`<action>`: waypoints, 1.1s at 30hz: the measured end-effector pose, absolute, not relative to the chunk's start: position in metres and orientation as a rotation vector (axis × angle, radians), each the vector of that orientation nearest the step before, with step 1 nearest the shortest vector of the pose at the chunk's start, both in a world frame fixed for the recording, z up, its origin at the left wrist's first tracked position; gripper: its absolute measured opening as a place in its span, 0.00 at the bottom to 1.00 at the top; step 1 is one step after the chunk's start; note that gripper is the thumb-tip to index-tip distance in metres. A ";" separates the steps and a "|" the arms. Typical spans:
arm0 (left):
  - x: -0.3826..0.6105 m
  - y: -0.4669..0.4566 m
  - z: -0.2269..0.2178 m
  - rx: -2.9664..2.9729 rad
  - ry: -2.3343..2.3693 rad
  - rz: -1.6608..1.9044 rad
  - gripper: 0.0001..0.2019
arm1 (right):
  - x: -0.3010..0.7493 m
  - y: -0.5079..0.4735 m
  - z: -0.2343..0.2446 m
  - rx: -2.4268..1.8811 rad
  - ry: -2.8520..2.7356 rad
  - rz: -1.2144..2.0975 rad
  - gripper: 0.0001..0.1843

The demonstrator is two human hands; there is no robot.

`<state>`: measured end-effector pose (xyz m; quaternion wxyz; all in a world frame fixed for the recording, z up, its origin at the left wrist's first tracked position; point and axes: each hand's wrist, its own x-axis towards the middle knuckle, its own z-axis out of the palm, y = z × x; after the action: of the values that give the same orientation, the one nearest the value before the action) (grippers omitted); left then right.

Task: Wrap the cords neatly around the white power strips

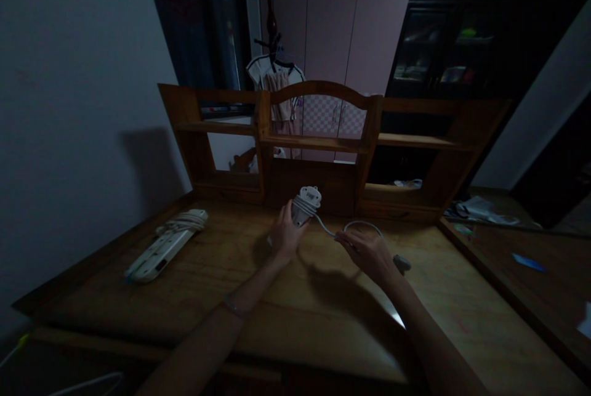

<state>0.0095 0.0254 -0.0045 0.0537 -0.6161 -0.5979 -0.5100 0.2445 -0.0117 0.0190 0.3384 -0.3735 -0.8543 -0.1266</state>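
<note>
My left hand (284, 233) is closed round a small white power strip (310, 195) and lifts it above the wooden desk. Several turns of its pale cord (305, 206) wrap around the body. From there the cord runs slackly to my right hand (367, 251), whose fingers pinch it. Past that hand the cord loops back, and a grey plug (401, 263) shows beside my right wrist. A longer white power strip (159, 252) lies on the desk at the left, with cord wound about its far end.
The wooden desk (221, 297) has a shelf hutch (318, 143) along its back edge and a wall at the left. Behind stand a pink wardrobe (330, 32) and hanging clothes (279, 79). A lower brown surface (498, 260) with a blue packet (527, 262) lies at the right.
</note>
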 end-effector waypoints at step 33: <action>0.021 0.005 0.006 -2.580 -1.099 -0.574 0.33 | 0.240 -0.026 0.034 -0.838 -2.155 -0.418 0.12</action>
<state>0.0206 0.0053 0.0060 0.1391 -0.8925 -0.3804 -0.1984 0.2404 -0.0264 0.0344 0.3858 -0.3289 -0.8462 -0.1643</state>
